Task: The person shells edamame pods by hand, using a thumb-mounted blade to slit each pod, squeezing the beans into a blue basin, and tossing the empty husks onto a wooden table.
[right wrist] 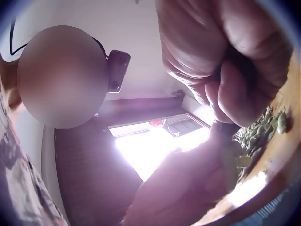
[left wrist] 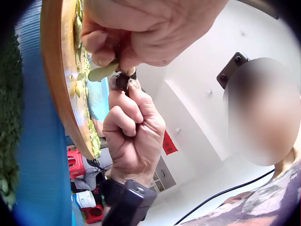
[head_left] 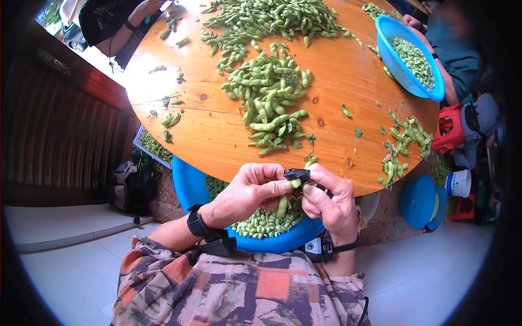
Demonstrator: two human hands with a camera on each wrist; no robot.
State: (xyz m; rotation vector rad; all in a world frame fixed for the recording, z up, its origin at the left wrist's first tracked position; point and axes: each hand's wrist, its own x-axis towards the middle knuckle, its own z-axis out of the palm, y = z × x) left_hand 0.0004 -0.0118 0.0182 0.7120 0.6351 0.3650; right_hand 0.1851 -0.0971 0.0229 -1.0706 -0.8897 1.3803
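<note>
Both hands meet above a blue basin [head_left: 182,187] of shelled green beans [head_left: 266,224]. The left hand [head_left: 247,193] pinches a green pod [head_left: 283,206] between thumb and fingers; the pod [left wrist: 102,72] also shows in the left wrist view. Touching it from the right, the right hand [head_left: 331,201] has black tape [head_left: 297,174] round its index finger, and its thumb presses against that finger near the pod's end. In the right wrist view the right hand [right wrist: 225,61] hides most of the contact.
A wooden table [head_left: 337,65] holds a large heap of pods [head_left: 266,19], a nearer pile [head_left: 269,98] and scattered ones at the right. A blue basket [head_left: 385,46] of beans stands at its far right edge. Two other people sit across. Red stools [head_left: 447,127] are at the right.
</note>
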